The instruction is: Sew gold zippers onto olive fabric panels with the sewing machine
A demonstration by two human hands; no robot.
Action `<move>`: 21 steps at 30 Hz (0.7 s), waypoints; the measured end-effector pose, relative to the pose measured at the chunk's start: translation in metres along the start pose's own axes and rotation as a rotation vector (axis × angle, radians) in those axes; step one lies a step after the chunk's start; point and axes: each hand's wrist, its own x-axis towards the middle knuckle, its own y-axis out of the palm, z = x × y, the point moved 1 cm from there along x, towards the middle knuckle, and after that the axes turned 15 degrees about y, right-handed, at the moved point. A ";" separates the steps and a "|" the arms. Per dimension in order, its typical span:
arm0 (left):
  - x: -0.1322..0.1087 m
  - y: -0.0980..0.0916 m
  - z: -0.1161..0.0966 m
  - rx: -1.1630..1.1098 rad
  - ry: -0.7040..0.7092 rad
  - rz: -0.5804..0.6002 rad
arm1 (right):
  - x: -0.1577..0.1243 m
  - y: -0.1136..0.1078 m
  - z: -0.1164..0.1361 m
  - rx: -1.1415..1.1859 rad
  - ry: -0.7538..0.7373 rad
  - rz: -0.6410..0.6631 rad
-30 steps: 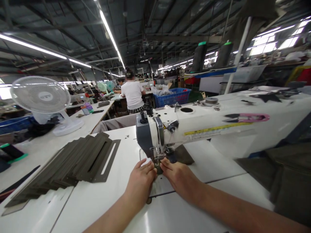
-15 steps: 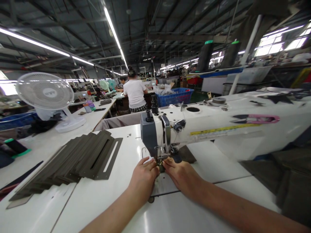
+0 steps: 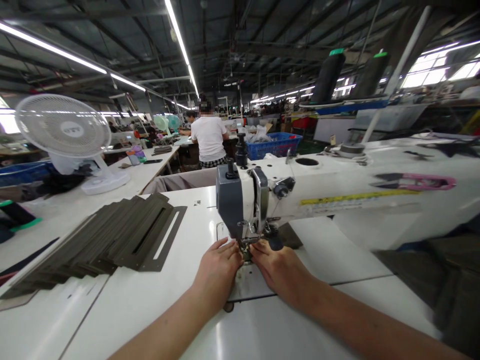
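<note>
A white and grey sewing machine [image 3: 228,202] stands before me, its presser foot and needle area low between my hands. My left hand [image 3: 218,267] lies left of the needle, fingers close together and pressing at a small dark olive fabric piece [image 3: 246,257]. From the other side my right hand [image 3: 280,265] has its fingertips bent down on the same piece, close to the presser foot. Most of the piece is hidden by the fingers and the machine. Another dark fabric part [image 3: 291,236] shows flat behind my right hand; whether the two are joined I cannot tell.
Left of the machine lies a fanned stack of dark slotted panels [image 3: 123,235]. Farther left are a white fan [image 3: 71,130] and a thread cone [image 3: 17,215]. Pink-handled snips [image 3: 427,181] rest on the machine arm. Dark fabric [image 3: 450,280] lies at right. A person [image 3: 209,137] sits ahead.
The view has shifted slightly, so the machine arm and snips appear farther right and the fan farther left. Both hands stay at the needle area with nearly the same grip.
</note>
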 end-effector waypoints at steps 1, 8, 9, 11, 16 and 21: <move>0.000 -0.001 0.000 -0.006 0.000 -0.001 | 0.000 0.000 0.000 0.005 -0.002 0.009; 0.004 -0.005 0.001 -0.031 0.023 0.046 | 0.003 0.000 0.000 0.005 -0.025 0.087; 0.004 -0.005 0.001 -0.029 0.025 0.050 | 0.003 0.000 0.001 0.000 -0.027 0.093; 0.003 -0.003 0.003 -0.025 0.027 0.050 | 0.003 0.000 0.001 -0.007 -0.024 0.087; -0.002 -0.002 0.008 -0.006 0.008 0.013 | 0.003 -0.014 -0.016 -0.106 0.000 0.060; 0.003 -0.017 -0.023 0.008 0.036 -0.014 | -0.022 -0.034 -0.022 -0.374 0.193 0.001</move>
